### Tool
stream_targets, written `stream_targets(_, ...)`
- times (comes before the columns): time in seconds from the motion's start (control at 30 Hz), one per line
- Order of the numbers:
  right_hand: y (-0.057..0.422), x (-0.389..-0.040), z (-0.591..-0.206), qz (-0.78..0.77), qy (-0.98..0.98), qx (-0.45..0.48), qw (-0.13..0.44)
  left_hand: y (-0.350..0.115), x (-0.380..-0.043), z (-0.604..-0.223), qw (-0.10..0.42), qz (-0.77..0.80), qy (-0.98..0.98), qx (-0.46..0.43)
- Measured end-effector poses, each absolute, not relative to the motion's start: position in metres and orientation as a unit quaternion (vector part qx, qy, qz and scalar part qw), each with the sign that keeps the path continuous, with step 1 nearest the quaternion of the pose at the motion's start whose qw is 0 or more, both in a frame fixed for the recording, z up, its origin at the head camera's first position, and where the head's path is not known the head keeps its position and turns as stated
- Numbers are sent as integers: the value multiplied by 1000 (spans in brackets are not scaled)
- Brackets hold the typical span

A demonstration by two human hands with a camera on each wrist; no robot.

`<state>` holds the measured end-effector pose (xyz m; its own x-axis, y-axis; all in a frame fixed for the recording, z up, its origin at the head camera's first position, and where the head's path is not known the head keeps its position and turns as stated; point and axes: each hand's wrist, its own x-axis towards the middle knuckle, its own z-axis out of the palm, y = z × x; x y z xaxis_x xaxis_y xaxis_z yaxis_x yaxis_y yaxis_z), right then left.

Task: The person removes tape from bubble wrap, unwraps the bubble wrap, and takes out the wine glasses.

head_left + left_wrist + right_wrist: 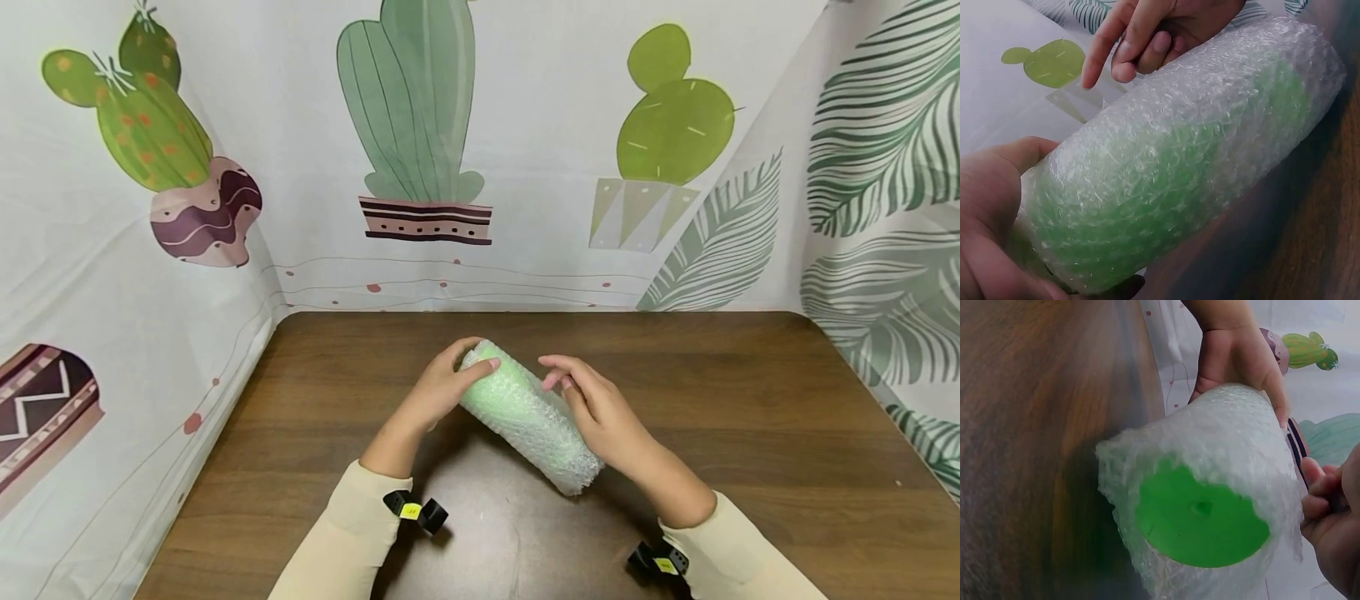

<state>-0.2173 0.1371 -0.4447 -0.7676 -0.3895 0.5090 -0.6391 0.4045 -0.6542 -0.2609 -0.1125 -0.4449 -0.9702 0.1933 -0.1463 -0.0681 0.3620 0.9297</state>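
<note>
A cylinder in bubble wrap, with bright green showing through, is held tilted above the table. My left hand grips its upper end, thumb across the near side and fingers behind. In the left wrist view that hand shows at the wrapped end. My right hand is close beside the far side of the wrap, index finger stretched out and the other fingers loosely bent; nothing shows between them. In the right wrist view the cylinder's flat green end faces the camera, ringed by crumpled wrap, with the right hand at the edge.
Below lies a brown wood-grain table. A white cloth backdrop printed with cacti and leaves stands behind it and along both sides. Black wrist cameras are strapped over the cream sleeves.
</note>
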Motion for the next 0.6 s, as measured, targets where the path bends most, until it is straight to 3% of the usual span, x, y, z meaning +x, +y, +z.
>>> stream_targets(0.33,139,-219,-444,448,-829,296,155,-115,-265,-452,122,581,804,45)
stream_targets(0.6,140,-221,-448,420,-866,263,68,-117,-267,-461,119,588,798,53)
